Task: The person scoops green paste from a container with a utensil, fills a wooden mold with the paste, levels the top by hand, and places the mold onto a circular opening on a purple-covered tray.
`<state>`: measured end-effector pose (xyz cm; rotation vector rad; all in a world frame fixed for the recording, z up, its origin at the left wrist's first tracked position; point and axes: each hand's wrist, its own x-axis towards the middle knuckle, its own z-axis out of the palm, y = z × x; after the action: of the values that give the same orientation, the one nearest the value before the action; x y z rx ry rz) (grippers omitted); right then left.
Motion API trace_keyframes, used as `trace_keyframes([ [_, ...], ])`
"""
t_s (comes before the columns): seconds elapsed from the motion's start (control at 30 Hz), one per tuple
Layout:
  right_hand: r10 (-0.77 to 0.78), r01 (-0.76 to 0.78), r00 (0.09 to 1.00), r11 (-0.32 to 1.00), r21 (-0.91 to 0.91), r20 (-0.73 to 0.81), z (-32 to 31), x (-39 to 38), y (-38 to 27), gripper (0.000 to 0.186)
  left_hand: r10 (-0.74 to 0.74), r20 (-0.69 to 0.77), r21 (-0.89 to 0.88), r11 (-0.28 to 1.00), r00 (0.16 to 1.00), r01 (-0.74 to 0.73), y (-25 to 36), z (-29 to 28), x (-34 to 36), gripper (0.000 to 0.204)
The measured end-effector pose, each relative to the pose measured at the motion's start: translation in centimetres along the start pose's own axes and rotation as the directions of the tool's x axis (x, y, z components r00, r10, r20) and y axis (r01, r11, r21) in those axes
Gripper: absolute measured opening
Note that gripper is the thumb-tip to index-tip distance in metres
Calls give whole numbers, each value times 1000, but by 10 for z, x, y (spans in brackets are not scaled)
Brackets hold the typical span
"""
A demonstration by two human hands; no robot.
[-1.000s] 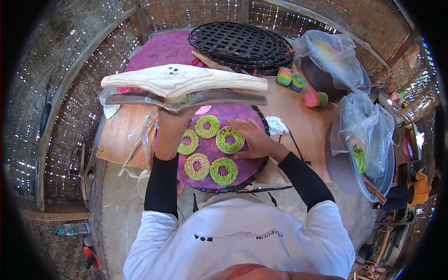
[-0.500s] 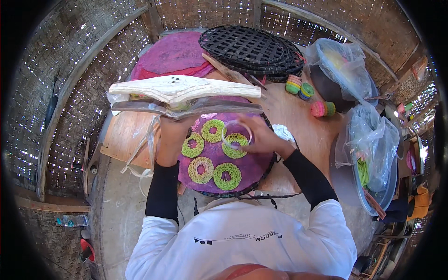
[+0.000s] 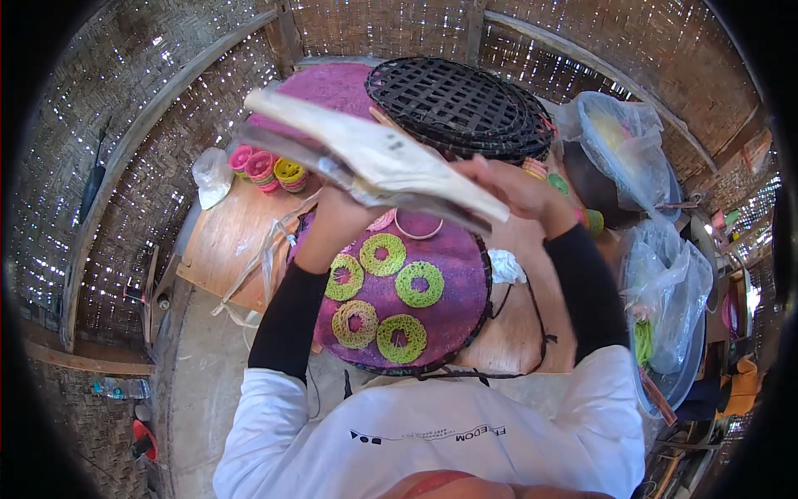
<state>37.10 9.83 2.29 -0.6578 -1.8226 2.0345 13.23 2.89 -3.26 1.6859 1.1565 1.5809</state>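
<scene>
My left hand [image 3: 345,212] is closed under a wooden press [image 3: 374,154], two long bars stacked one over the other. The press is in the air, tilted down to the right and blurred by motion. My right hand [image 3: 528,195] is at its right end; the press partly hides the fingers, so I cannot make out their grip. Beneath lies a round tray covered in purple cloth [image 3: 453,320], bearing several lacy rings of green strands [image 3: 419,284]. A thin pale hoop [image 3: 418,236] rests near the tray's far side, with a pinkish lacy piece [image 3: 382,220] beside it.
Stacked pink and yellow lacy pieces [image 3: 264,169] and a white plastic bag [image 3: 213,177] stand at the left. Black woven trays [image 3: 457,104] are piled at the back. Plastic-covered tubs [image 3: 615,150] line the right. Crumpled white material [image 3: 505,268] and a black cord [image 3: 536,308] lie right of the tray.
The press has swung from level to tilted, its right end lower. My right hand has let go of the hoop, now on the tray, and moved up and right to the press's end.
</scene>
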Motion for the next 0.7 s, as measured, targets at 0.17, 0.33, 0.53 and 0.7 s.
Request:
trace_keyframes([
  [0.17, 181, -180, 983, 965, -192, -10, -14, -31, -10, 55, -72, 534, -93, 985, 842, 143, 29, 0, 52, 82],
  [0.33, 247, -245, 967, 969, -34, 57, -35, -40, 22, 59, 195, 185, -932, 346, 963, 108, -8, -18, 95, 79],
  [0.53, 505, -510, 860, 847, -149, -73, -38, -18, 29, 70, 66, 276, -961, 40, 959, 273, -40, 1, 86, 54],
  [0.7, 501, -525, 850, 779, -342, -165, -38, 0, 41, 79, -72, 182, -979, 77, 981, 187, -79, -4, 75, 40],
])
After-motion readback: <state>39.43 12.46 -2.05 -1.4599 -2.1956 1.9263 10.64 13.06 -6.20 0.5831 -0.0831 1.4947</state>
